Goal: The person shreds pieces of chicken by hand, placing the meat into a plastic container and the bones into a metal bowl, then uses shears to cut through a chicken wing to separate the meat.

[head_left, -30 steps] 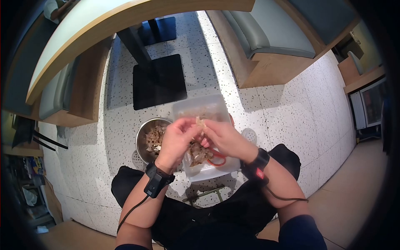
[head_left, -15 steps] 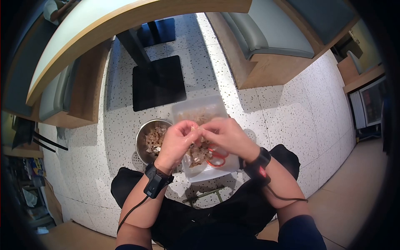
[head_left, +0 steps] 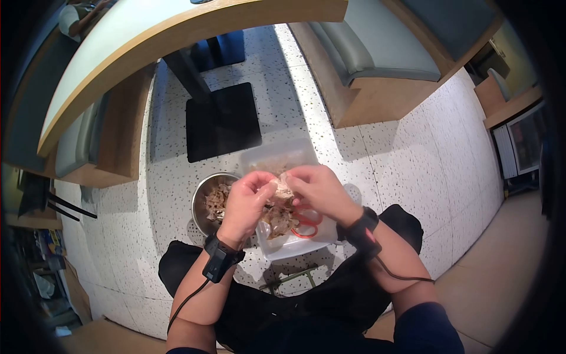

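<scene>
My left hand point(head_left: 246, 200) and my right hand point(head_left: 321, 189) meet over a translucent plastic tub point(head_left: 306, 253). Pinched between the fingertips of both is a pale, ruffled, soft-looking piece point(head_left: 283, 187) whose kind I cannot make out. Below it in the tub lie wet brown and translucent pieces point(head_left: 280, 219), partly covered by my hands. Red-orange handles, apparently of scissors point(head_left: 308, 229), rest there on the right. Beside my left hand, a round metal bowl point(head_left: 198, 203) holds brown, crumpled pieces point(head_left: 217, 199).
A curved table point(head_left: 194, 23) stands ahead on a post with a black base plate point(head_left: 224, 121). Padded benches point(head_left: 386, 56) flank it. A green metal frame point(head_left: 289, 277) is between my knees. Another person's arm point(head_left: 88, 23) shows at the far upper left.
My hands have drawn slightly apart, and the pale piece between them now shows more widely spread. The camera view has shifted a little.
</scene>
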Demonstrator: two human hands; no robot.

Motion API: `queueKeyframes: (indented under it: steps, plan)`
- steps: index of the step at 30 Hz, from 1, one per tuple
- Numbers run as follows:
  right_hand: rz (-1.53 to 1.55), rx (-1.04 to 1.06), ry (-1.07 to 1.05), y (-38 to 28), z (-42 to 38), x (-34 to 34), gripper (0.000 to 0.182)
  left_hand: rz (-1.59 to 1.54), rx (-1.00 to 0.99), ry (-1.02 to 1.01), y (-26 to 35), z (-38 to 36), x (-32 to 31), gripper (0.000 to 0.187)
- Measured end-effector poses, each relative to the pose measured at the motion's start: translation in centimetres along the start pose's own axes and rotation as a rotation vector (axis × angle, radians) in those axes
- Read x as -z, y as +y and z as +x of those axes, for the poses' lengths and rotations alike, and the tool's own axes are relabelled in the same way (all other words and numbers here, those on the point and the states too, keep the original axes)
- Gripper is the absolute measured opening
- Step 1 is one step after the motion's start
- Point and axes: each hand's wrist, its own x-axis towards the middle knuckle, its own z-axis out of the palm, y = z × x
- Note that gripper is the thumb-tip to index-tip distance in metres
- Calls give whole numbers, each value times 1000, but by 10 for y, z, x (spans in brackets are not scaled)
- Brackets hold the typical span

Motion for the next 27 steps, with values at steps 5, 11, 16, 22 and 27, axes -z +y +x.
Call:
queueKeyframes:
  steps: [5, 11, 16, 22, 27]
  plan:
    - [-9, 12, -61, -2, -4, -1, 24, 80, -4, 34, 1, -2, -2, 18]
    - [-266, 286, -37, 4, -4, -10, 21, 137, -24, 38, -1, -1, 0, 21]
    - [-311, 312, -18, 11, -3, -14, 24, 187, -28, 69, 1, -1, -5, 19]
    - [-470, 438, 123, 18, -1, -14, 26, 162, 11, 63, -2, 2, -4, 15]
    - [-541, 424, 180, 19, 4, -12, 24, -65, 121, -21, -3, 3, 0, 11]
